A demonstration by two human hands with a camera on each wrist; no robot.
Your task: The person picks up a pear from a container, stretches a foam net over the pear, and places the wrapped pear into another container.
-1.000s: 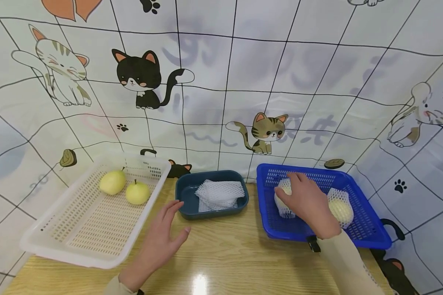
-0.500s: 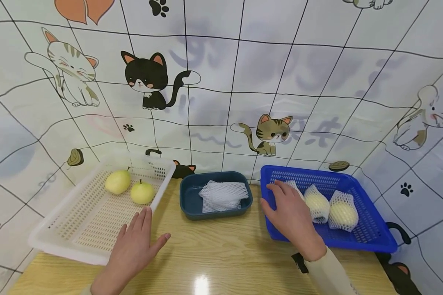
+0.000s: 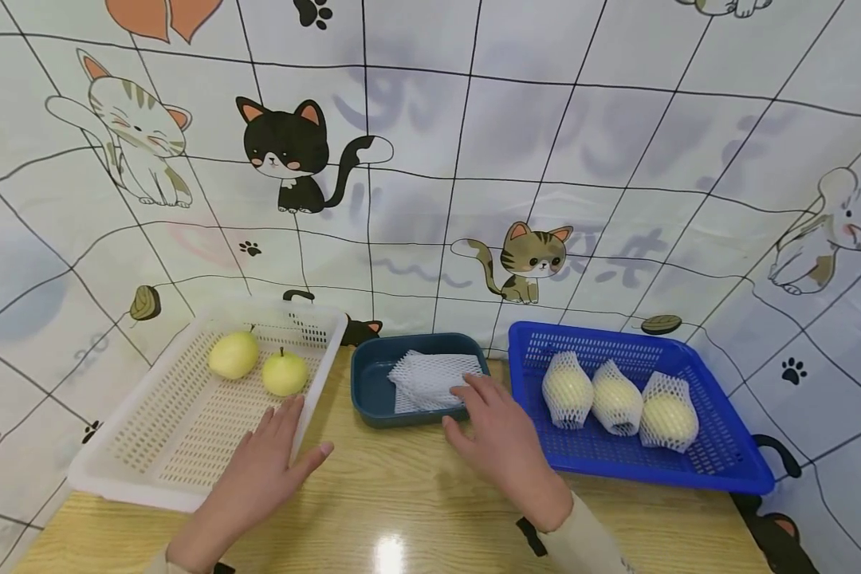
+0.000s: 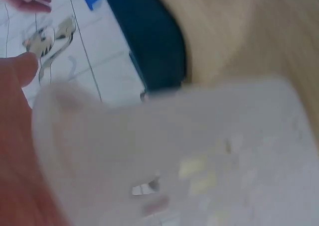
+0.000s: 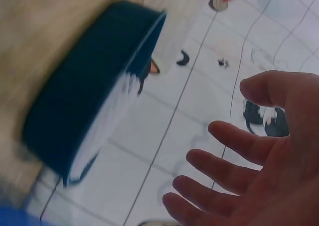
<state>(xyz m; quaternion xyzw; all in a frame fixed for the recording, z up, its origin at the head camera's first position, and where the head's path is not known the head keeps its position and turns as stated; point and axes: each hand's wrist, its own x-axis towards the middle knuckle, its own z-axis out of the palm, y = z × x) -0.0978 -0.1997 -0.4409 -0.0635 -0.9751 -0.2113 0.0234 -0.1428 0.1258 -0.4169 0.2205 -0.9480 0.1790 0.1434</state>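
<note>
The nets (image 3: 430, 375) lie in the teal tray (image 3: 373, 387), and reaching for one seems the step in hand: the right hand (image 3: 505, 446), loosely spread and holding nothing, is at the tray's near right corner, so taking one calls for clearing the rim and pinching a single layer. The left hand (image 3: 254, 466), also free, is by the right edge of the white basket (image 3: 100, 478); the table (image 3: 416, 478) leaves room between the hands, while the blue basket (image 3: 689, 478) limits space rightward.

On the desk (image 3: 387, 478), a tray (image 3: 370, 391) of netting (image 3: 426, 379) stands between the left basket (image 3: 194, 422) and right basket (image 3: 660, 472). Two fruits (image 3: 233, 355) lie in the left, three netted fruits (image 3: 615, 402) in the right.
</note>
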